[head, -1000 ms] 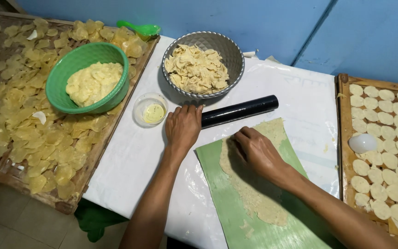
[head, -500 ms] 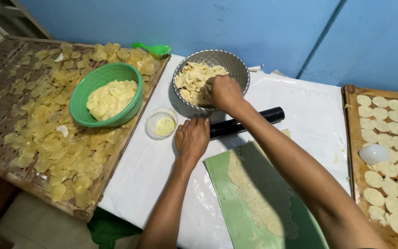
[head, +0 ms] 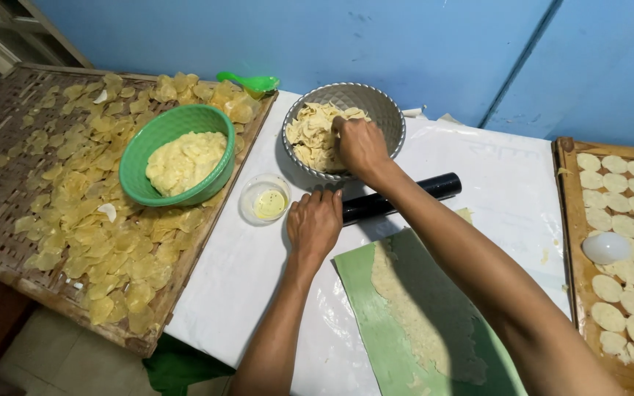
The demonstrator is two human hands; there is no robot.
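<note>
My right hand reaches into the grey metal bowl, fingers closed on the pale dough scraps inside it. My left hand rests palm down on the white sheet, its fingertips at the near end of the black rolling pin. A thin layer of rolled dough lies on a green sheet under my right forearm.
A green bowl of yellow dough sits on a woven tray covered with thin yellow chips. A small clear cup of oil stands beside it. A wooden tray of round dough discs is at the right, with a green scoop at the back.
My right hand left the rolled dough and went up into the metal bowl. My left hand stayed by the rolling pin. The camera moved closer.
</note>
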